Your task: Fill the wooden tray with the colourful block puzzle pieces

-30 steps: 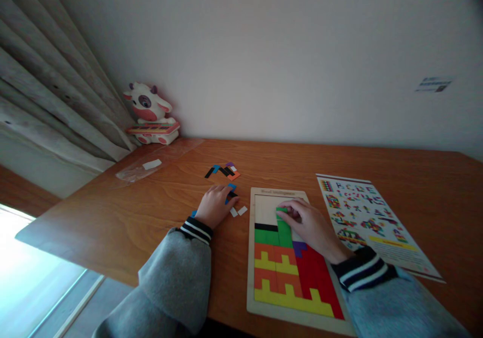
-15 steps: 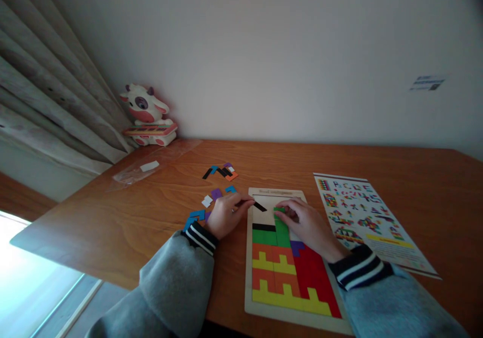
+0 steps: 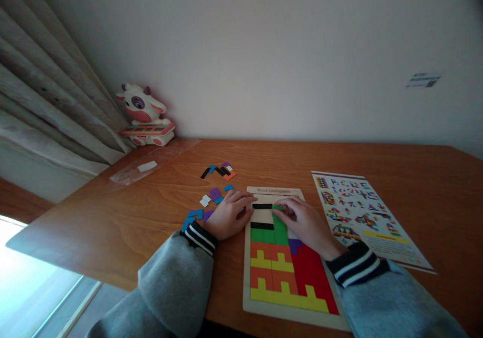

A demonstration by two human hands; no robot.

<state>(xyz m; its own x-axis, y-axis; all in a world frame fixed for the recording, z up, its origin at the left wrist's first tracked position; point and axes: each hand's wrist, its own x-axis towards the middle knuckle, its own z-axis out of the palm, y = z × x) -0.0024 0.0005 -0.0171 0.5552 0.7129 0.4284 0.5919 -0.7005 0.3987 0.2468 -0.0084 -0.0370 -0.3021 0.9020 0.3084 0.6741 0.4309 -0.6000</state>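
A wooden puzzle board (image 3: 247, 277) lies in front of me, partly filled with red, yellow, orange, green and purple blocks. My left hand (image 3: 231, 216) rests at its left edge with the fingers a little apart. By those fingertips, a straight black block (image 3: 262, 206) lies level across the upper part of the board. A second black block (image 3: 262, 226) sits lower, against the green blocks. My right hand (image 3: 304, 222) is closed at the upper end of a green block (image 3: 279, 227), thumb and fingertips on it. That hand hides part of the board's right side.
Loose blue blocks (image 3: 195, 214), a white block (image 3: 205, 200) and a purple block (image 3: 215, 193) lie left of the board, with more blocks (image 3: 219, 171) behind. A printed pattern sheet (image 3: 377, 217) lies to the right. A clear bag (image 3: 130, 174) and a cow toy (image 3: 147, 116) are far left.
The black block by my left hand has swung from slanting to level and now lies beside the green block. My left fingers have spread from their pinch. My right hand stays at the green block.
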